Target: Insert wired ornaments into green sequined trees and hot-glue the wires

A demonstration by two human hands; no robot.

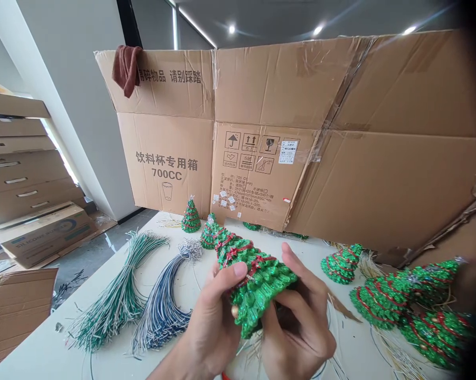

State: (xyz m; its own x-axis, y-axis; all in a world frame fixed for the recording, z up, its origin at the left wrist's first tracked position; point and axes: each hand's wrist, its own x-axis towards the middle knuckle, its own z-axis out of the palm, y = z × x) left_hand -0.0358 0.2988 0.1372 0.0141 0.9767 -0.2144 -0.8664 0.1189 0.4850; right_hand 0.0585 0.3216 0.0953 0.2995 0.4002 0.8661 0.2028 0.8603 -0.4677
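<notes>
A small green Christmas tree (257,274) with glittery branches and a red garland lies tilted between my two hands, its tip pointing up and left. My left hand (218,301) wraps round its side, the thumb pressed on the branches. At the wide base is my right hand (297,322), its thumb and bent fingers against the underside while the index finger sticks up. What the right fingertips touch inside the base is hidden. Behind the held tree, a smaller tree (209,232) stands on the white table (174,364).
Left on the table lie a bundle of green-and-white wires (119,295) and a bundle of blue-and-white wires (167,301). Several finished-looking trees (380,298) sit at right among loose wires. A tall cardboard sheet (257,95) walls the back, with a brown cloth (125,68) over it.
</notes>
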